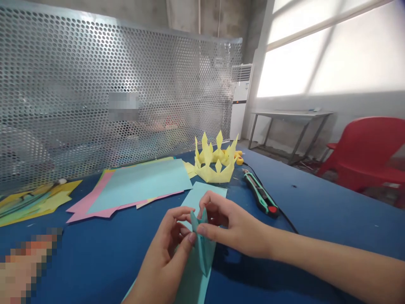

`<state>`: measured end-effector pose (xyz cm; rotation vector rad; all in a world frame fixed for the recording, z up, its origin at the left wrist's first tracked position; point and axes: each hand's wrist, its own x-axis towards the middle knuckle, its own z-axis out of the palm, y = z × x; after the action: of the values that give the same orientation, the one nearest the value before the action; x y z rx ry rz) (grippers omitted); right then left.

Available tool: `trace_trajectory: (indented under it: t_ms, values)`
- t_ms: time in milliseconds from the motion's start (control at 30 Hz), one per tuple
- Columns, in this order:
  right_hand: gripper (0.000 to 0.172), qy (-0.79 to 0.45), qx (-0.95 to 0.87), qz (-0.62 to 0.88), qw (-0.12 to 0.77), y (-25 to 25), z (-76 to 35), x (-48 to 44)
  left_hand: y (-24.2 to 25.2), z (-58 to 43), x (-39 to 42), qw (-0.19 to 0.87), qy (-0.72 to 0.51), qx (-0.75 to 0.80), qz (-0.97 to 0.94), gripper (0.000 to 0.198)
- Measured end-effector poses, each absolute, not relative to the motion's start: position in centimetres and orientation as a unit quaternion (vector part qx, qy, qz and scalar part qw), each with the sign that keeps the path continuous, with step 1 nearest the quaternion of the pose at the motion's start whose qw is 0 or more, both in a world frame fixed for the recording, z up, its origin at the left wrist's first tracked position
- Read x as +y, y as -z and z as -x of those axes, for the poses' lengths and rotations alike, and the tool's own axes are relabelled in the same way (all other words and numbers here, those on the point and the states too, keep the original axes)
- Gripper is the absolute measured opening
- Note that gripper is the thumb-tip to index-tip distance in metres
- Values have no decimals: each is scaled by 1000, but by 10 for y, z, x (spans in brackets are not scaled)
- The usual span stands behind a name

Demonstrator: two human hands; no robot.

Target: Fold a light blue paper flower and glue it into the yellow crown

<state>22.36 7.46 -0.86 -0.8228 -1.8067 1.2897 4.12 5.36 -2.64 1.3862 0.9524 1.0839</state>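
Gripping folded turquoise paper (202, 256): left hand (169, 249), right hand (236, 226), lower centre.
Yellow paper crown (207, 173) upright, mid-frame.

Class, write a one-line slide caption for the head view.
The left hand and right hand hold folded light-blue paper, with a yellow crown and a box cutter farther back.

Blue table (322, 219). Coloured paper (142, 185) stacked left of centre, light blue uppermost. Yellow scraps (53, 203), far left. Yellow paper crown (208, 173) stands upright mid-frame. Green-and-black cutter (258, 192) lies right of centre, black cord (288, 221) alongside. Light-blue paper strip (190, 276) runs to the bottom edge.
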Motion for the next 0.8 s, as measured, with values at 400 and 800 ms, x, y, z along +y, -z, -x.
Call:
trace_trajectory:
  t_ms: [400,800]
  values:
    - [42,-198,-793,237,525,15,-217,62,29,-35,45,312,-523,311,-730,41]
    - [31,-103,-823,256,497,15,-217,57,28,-50,37,306,-569,367,-670,46]
